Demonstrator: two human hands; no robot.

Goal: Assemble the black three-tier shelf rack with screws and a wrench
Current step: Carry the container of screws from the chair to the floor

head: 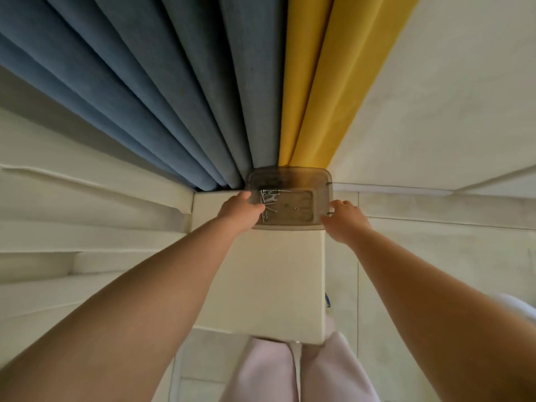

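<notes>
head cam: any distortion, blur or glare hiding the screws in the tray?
Head view: strong wide-angle warp, curtains fan outward and arms stretch at the edges; soft, even light, no glare; slight blur overall; screws and wrench in the clear tray are tiny but visible; left hand covers the tray's left edge, right hand its right.

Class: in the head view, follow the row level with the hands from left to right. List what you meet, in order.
Left hand → screws and small wrench in the clear tray → bare tray floor → right hand.
</notes>
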